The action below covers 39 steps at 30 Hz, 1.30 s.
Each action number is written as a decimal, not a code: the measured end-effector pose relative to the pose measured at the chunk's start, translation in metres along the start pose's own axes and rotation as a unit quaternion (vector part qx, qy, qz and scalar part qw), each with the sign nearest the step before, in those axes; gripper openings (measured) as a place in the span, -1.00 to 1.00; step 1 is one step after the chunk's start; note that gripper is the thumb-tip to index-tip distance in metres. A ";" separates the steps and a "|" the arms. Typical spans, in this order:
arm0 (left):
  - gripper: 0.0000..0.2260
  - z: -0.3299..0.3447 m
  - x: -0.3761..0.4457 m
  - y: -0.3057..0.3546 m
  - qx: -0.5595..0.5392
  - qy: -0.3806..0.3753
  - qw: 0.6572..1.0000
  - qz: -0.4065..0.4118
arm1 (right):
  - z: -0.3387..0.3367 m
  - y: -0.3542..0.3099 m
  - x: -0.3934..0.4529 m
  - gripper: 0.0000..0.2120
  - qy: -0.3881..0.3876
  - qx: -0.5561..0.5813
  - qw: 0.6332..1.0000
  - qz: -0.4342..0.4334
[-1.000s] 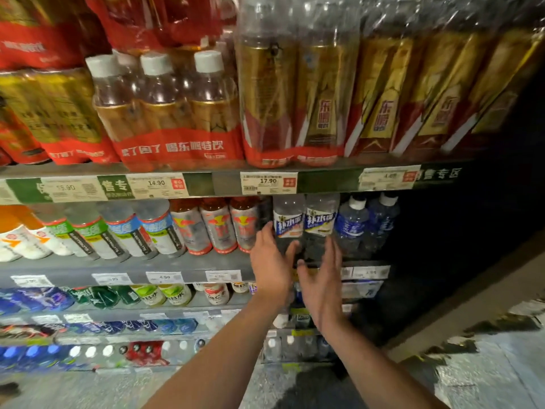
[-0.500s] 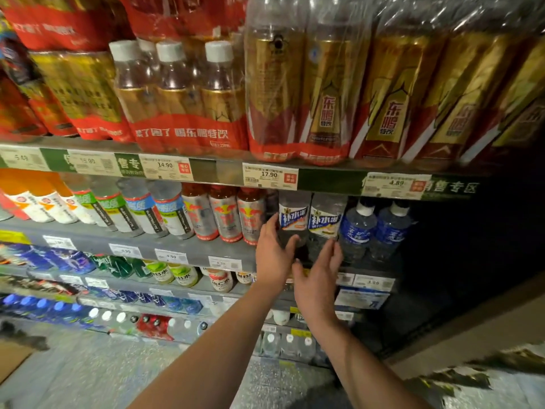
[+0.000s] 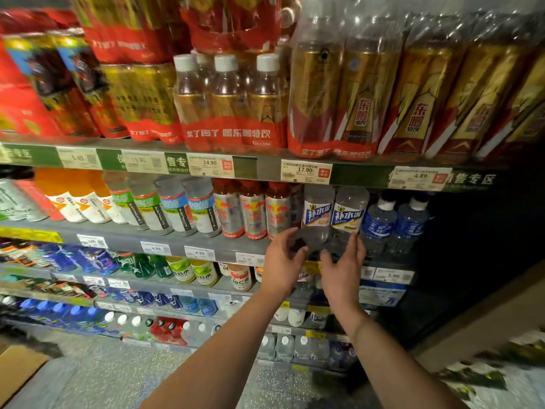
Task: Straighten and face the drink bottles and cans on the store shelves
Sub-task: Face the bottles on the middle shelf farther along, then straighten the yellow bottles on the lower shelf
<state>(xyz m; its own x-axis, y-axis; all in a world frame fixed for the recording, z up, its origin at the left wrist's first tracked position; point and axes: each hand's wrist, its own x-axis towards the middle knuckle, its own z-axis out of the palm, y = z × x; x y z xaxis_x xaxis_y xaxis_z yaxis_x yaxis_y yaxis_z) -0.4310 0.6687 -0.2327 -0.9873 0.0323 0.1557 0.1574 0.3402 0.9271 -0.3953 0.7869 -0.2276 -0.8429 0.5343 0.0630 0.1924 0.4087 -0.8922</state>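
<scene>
Where grey shelves [image 3: 124,237] (dim aisle) carry bottles, both hands [image 3: 312,261] hover open, gripping nothing, beside clear bottles [image 3: 333,214].

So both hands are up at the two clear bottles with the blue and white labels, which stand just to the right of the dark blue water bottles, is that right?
Not quite: the two clear bottles stand just to the left of the dark blue water bottles, not to the right. The head view shows it. The rest holds: the left hand and the right hand are both up at those clear bottles.
</scene>
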 end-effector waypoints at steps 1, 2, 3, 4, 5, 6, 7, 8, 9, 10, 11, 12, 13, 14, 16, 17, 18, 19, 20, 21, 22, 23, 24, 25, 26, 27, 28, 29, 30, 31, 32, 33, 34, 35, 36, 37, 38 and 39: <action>-0.58 -0.007 -0.002 -0.002 -0.001 -0.002 1.000 0.005 | 0.000 -0.002 -0.002 -0.28 0.008 0.005 1.000 0.005; -0.59 -0.013 -0.004 -0.005 0.001 -0.006 1.000 0.010 | 0.001 -0.004 -0.005 -0.29 0.016 0.010 1.000 0.009; -0.60 -0.020 -0.006 -0.006 0.004 -0.010 1.000 0.014 | 0.002 -0.006 -0.009 -0.30 0.025 0.014 1.000 0.012; -0.60 -0.028 -0.009 -0.008 0.004 -0.014 1.000 0.019 | 0.003 -0.008 -0.015 -0.32 0.034 0.016 0.999 0.015; -0.61 -0.035 -0.013 -0.009 0.004 -0.021 0.999 0.024 | 0.006 -0.011 -0.021 -0.34 0.041 0.015 0.999 0.017; -0.60 -0.042 -0.016 -0.012 0.004 -0.029 0.999 0.029 | 0.009 -0.014 -0.027 -0.37 0.043 0.013 0.999 0.017; -0.59 -0.050 -0.020 -0.015 0.003 -0.037 0.999 0.032 | 0.013 -0.016 -0.034 -0.39 0.042 0.012 0.999 0.015; -0.59 -0.058 -0.025 -0.018 0.002 -0.046 0.998 0.033 | 0.017 -0.019 -0.042 -0.40 0.039 0.010 0.999 0.014; -0.59 -0.066 -0.029 -0.022 0.000 -0.054 0.998 0.034 | 0.022 -0.022 -0.050 -0.41 0.036 0.010 0.999 0.015; -0.60 -0.074 -0.033 -0.026 0.001 -0.061 0.997 0.038 | 0.027 -0.024 -0.057 -0.41 0.035 0.010 0.999 0.018; -0.61 -0.082 -0.037 -0.031 0.006 -0.065 0.997 0.044 | 0.033 -0.026 -0.065 -0.41 0.037 0.010 0.999 0.022; -0.61 -0.090 -0.041 -0.036 0.009 -0.068 0.997 0.045 | 0.039 -0.026 -0.073 -0.43 0.039 0.011 0.999 0.023; -0.60 -0.098 -0.045 -0.041 0.008 -0.071 0.997 0.041 | 0.045 -0.025 -0.082 -0.44 0.039 0.015 0.999 0.022; -0.59 -0.105 -0.049 -0.047 0.006 -0.077 0.996 0.032 | 0.051 -0.024 -0.091 -0.44 0.034 0.020 0.999 0.024; -0.56 -0.117 -0.058 -0.057 0.006 -0.092 0.996 0.013 | 0.060 -0.017 -0.110 -0.41 0.016 0.009 0.999 0.032; -0.55 -0.121 -0.063 -0.063 0.006 -0.099 0.995 0.004 | 0.064 -0.012 -0.119 -0.40 0.012 -0.002 0.999 0.036; -0.54 -0.124 -0.067 -0.068 0.006 -0.104 0.995 -0.005 | 0.068 -0.007 -0.127 -0.39 0.010 -0.007 0.999 0.040; -0.53 -0.127 -0.072 -0.072 0.009 -0.105 0.994 -0.012 | 0.070 -0.002 -0.134 -0.38 0.008 -0.006 0.999 0.047; -0.52 -0.129 -0.076 -0.075 0.014 -0.107 0.994 -0.016 | 0.072 0.002 -0.139 -0.37 0.005 0.000 0.998 0.055; -0.51 -0.129 -0.080 -0.078 0.016 -0.109 0.994 -0.019 | 0.073 0.006 -0.141 -0.36 0.002 0.006 0.998 0.064; -0.50 -0.128 -0.082 -0.080 0.016 -0.113 0.993 -0.023 | 0.074 0.009 -0.142 -0.35 -0.001 0.007 0.997 0.072; -0.50 -0.127 -0.085 -0.081 0.014 -0.115 0.993 -0.028 | 0.075 0.012 -0.142 -0.35 -0.005 0.007 0.997 0.078; -0.51 -0.125 -0.087 -0.083 0.011 -0.115 0.993 -0.036 | 0.075 0.015 -0.141 -0.36 -0.011 0.007 0.997 0.082; -0.52 -0.123 -0.089 -0.084 0.009 -0.113 0.993 -0.044 | 0.075 0.017 -0.139 -0.37 -0.020 0.009 0.996 0.087; -0.53 -0.121 -0.090 -0.086 0.009 -0.110 0.993 -0.050 | 0.076 0.019 -0.137 -0.38 -0.028 0.014 0.995 0.092; -0.53 -0.118 -0.092 -0.089 0.011 -0.108 0.992 -0.057 | 0.077 0.022 -0.136 -0.40 -0.032 0.023 0.994 0.099; -0.52 -0.115 -0.094 -0.093 0.016 -0.106 0.992 -0.063 | 0.079 0.026 -0.134 -0.42 -0.032 0.029 0.994 0.104; -0.51 -0.112 -0.096 -0.096 0.021 -0.103 0.992 -0.070 | 0.080 0.031 -0.132 -0.43 -0.031 0.024 0.994 0.105; -0.52 -0.109 -0.099 -0.100 0.025 -0.094 0.992 -0.079 | 0.082 0.036 -0.130 -0.45 -0.033 0.006 0.994 0.102; -0.52 -0.104 -0.102 -0.103 0.027 -0.081 0.992 -0.093 | 0.083 0.041 -0.128 -0.46 -0.040 -0.015 0.994 0.098; -0.53 -0.100 -0.104 -0.106 0.027 -0.067 0.992 -0.108 | 0.084 0.048 -0.126 -0.46 -0.050 -0.031 0.994 0.093; -0.55 -0.094 -0.105 -0.109 0.025 -0.051 0.991 -0.121 | 0.085 0.055 -0.124 -0.48 -0.060 -0.041 0.993 0.088; -0.57 -0.087 -0.106 -0.112 0.026 -0.037 0.990 -0.131 | 0.085 0.063 -0.121 -0.49 -0.071 -0.047 0.993 0.082; -0.60 -0.079 -0.104 -0.116 0.029 -0.024 0.990 -0.138 | 0.087 0.071 -0.117 -0.49 -0.081 -0.049 0.992 0.078; -0.62 -0.071 -0.102 -0.121 0.035 -0.009 0.989 -0.145 | 0.089 0.080 -0.112 -0.50 -0.089 -0.046 0.992 0.075; -0.64 -0.062 -0.098 -0.128 0.039 0.006 0.987 -0.153 | 0.092 0.090 -0.105 -0.50 -0.095 -0.042 0.992 0.071; -0.65 -0.052 -0.093 -0.136 0.042 0.019 0.986 -0.162 | 0.096 0.100 -0.098 -0.50 -0.098 -0.039 0.992 0.070; -0.66 -0.041 -0.087 -0.146 0.041 0.028 0.984 -0.169 | 0.101 0.112 -0.089 -0.50 -0.101 -0.036 0.992 0.068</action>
<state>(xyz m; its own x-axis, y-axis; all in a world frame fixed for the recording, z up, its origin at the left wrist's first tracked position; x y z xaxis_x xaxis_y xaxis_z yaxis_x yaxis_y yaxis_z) -0.3667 0.5781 -0.3677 -0.9796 -0.1468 -0.1372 -0.1855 0.3981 0.8984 -0.3490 0.7106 -0.3782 -0.8889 0.4314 -0.1539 0.3408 0.3985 -0.8515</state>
